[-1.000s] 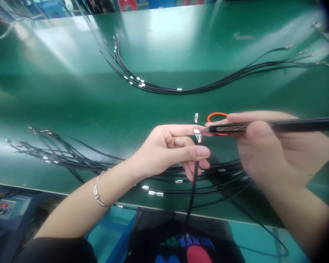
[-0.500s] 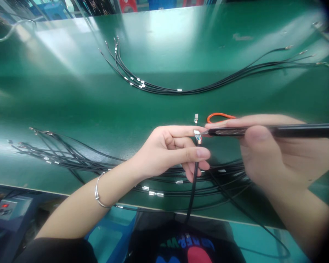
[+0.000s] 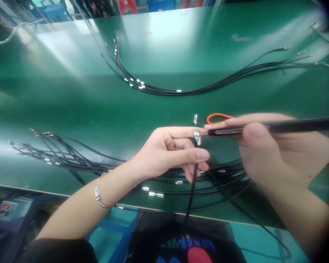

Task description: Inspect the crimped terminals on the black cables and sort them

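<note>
My left hand [image 3: 178, 151] is closed on a black cable [image 3: 193, 186], pinching it between thumb and fingers. The cable's upper end has a silver metal connector [image 3: 196, 134] with small coloured wires bared beside it, resting against the index finger. My right hand [image 3: 265, 149] grips a slim black tool, which looks like tweezers [image 3: 290, 125]. Its pointed silver tip touches or nearly touches the connector; the exact contact is too small to tell. Just beyond the left index finger, another silver cable end [image 3: 195, 118] sticks up. An orange loop [image 3: 219, 118] shows beside the right fingers.
Several black cables with silver sleeves [image 3: 71, 157] lie under and around my hands on the green table [image 3: 71, 106]. Another cable bundle [image 3: 181, 92] curves across farther back. A box with a red light [image 3: 6, 207] stands at lower left. Blue and red stools are behind.
The back end of the tool has tilted up slightly, and my right hand has shifted a little left. My left hand keeps its hold on the cable.
</note>
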A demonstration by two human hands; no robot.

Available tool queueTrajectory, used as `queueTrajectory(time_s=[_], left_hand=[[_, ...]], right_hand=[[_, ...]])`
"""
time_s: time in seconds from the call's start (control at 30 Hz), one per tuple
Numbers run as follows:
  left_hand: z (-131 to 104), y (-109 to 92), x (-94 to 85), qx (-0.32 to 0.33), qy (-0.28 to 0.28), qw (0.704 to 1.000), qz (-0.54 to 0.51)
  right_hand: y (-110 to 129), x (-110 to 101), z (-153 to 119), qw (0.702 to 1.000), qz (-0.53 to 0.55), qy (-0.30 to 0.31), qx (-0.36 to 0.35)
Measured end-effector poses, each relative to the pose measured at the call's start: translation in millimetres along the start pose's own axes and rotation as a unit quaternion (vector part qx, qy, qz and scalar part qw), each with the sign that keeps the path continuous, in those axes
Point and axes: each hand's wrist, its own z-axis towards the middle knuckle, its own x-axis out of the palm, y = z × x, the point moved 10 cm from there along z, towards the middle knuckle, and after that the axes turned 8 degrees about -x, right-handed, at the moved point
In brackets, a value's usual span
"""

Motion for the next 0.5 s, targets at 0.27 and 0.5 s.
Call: queueTrajectory(time_s=[0.27,0.5], left_hand=[[-1,-3,-2.8,0.020,-0.032,0.998,0.041],[-3,-7,-8.0,0.059,-0.092,0.988,0.112]], right_hand=[[20,2,0,0.994,-0.066,0.021,-0.088],[18,7,1,0.990,-0.101,0.053,-0.081]])
